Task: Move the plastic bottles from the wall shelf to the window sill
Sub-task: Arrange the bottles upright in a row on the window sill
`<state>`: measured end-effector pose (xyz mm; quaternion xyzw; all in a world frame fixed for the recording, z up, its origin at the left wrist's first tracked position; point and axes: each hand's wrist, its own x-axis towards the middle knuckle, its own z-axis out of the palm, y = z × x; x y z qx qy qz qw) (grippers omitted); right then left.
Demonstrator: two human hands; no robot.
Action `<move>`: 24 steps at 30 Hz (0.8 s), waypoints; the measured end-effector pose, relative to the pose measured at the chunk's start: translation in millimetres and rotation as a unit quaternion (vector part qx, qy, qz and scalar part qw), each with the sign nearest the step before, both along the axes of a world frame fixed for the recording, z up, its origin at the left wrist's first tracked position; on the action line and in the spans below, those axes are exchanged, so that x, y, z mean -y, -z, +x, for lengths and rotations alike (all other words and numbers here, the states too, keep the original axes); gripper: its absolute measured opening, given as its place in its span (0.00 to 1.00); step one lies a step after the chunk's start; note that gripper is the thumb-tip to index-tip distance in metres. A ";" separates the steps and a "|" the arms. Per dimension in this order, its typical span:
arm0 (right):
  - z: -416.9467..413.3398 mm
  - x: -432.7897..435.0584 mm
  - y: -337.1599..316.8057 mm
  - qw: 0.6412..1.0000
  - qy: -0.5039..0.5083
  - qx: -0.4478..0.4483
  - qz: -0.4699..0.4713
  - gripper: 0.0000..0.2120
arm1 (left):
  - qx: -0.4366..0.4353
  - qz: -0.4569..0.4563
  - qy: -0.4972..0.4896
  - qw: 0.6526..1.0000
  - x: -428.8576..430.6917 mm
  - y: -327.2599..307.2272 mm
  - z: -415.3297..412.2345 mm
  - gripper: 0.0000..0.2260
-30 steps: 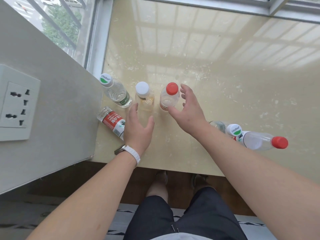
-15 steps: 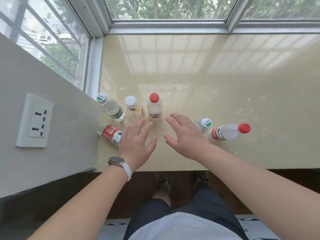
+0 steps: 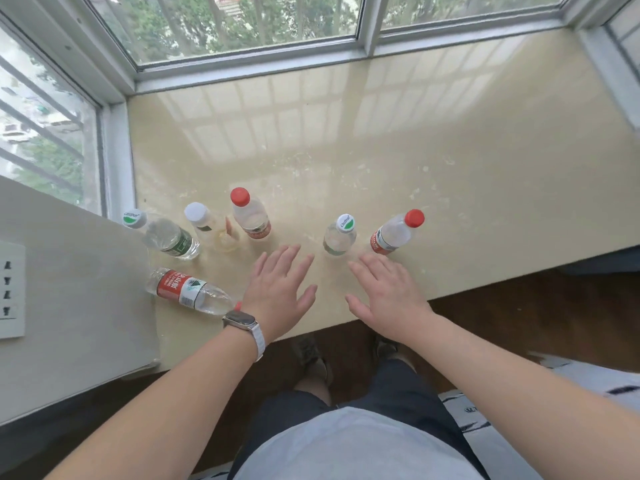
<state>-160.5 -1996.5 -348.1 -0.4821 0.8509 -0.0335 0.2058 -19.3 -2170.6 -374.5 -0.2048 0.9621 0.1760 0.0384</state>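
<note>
With your left hand point(image 3: 277, 292) and right hand point(image 3: 384, 296) spread flat and empty above the window sill point(image 3: 450, 168), a careless sweep could have toppled the plastic bottles point(image 3: 250, 216) standing there or rolled the lying bottle point(image 3: 188, 292) off.

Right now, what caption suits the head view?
Open left hand and right hand over window sill; five bottles standing, one bottle lying.

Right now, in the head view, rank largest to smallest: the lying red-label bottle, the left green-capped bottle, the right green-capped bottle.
1. lying red-label bottle
2. left green-capped bottle
3. right green-capped bottle, seen from above, true size unsure.
</note>
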 end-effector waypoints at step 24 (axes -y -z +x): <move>-106.9 -55.4 39.5 0.967 0.247 0.047 -0.038 0.36 | -0.017 0.178 -0.249 0.952 -43.1 18.9 -100.4 0.36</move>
